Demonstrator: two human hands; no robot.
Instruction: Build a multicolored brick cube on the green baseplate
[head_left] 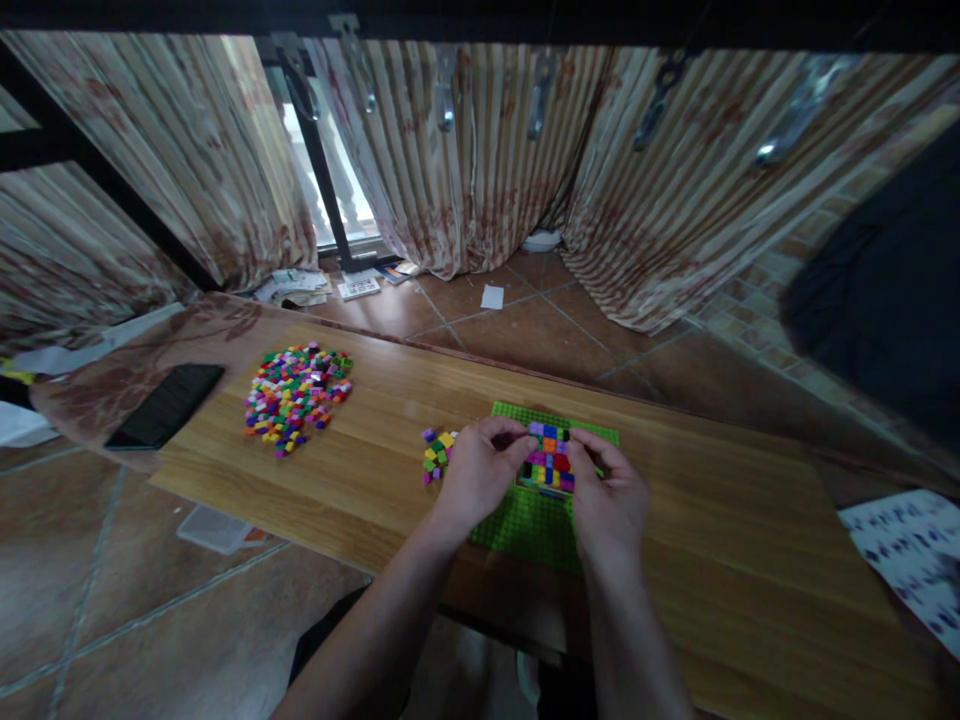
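A block of multicoloured toy building bricks sits on the green studded baseplate. My left hand comes in from the left, thumb and forefinger closed at the block's upper left edge. Opposite it, my right hand has its thumb and forefinger closed against the block's upper right side, by a dark brick. Both sets of fingertips touch the bricks, and they partly cover the edges; any single loose brick between them is too small to make out. A small pile of loose bricks lies just left of my left hand.
A larger heap of mixed bricks spreads over the left part of the wooden table. Beyond it lies a black phone-like device. A printed sheet is at the right, and a clear plastic lid or tray is on the floor.
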